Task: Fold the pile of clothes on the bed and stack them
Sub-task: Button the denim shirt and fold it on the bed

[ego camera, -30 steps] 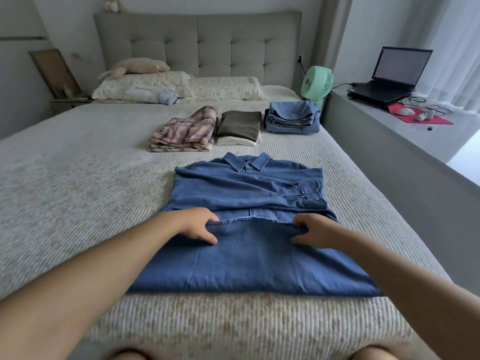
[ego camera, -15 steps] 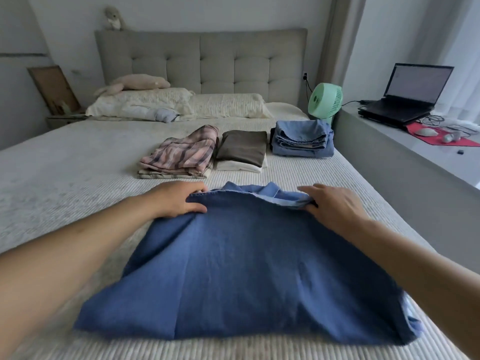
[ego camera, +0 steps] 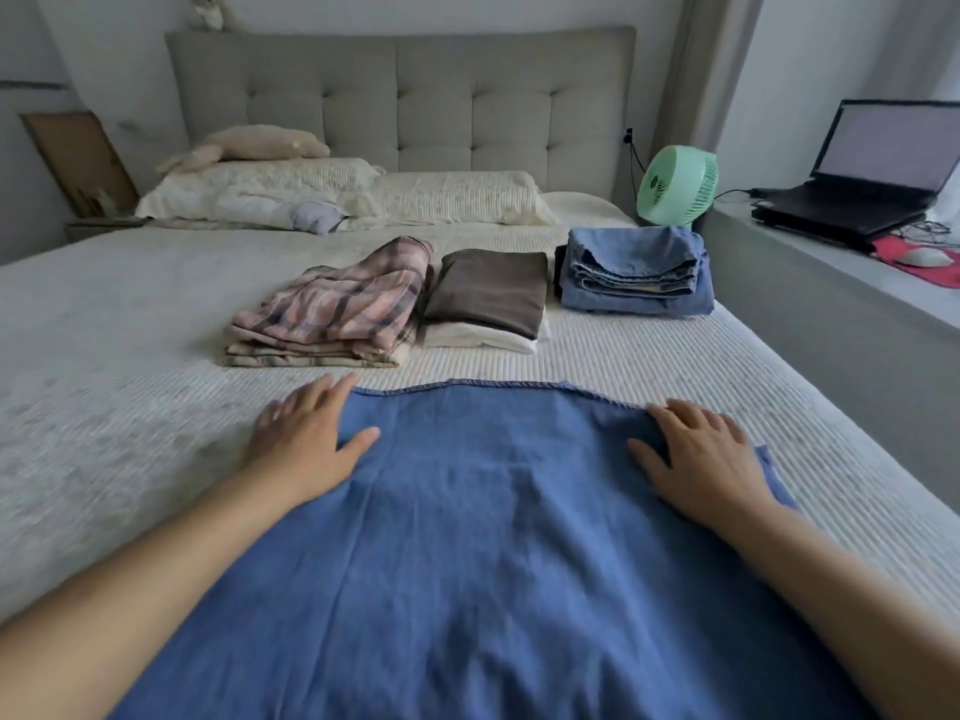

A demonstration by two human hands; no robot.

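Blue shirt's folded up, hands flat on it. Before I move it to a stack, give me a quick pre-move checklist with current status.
1. Both hands free to grip: ok. Left hand and right hand lie flat on the blue shirt, fingers straight.
2. Far hem flat and even: ok, it runs nearly straight between the hands.
3. Side edges tucked: not ok, a bit of cloth sticks out past the right hand.
4. Collar and sleeves inside the fold: cannot tell, they are hidden.
5. Matching stack within sight: ok, the denim stack sits ahead on the right, beside the brown stack and plaid stack.
6. Denim stack level enough for another piece: cannot tell.
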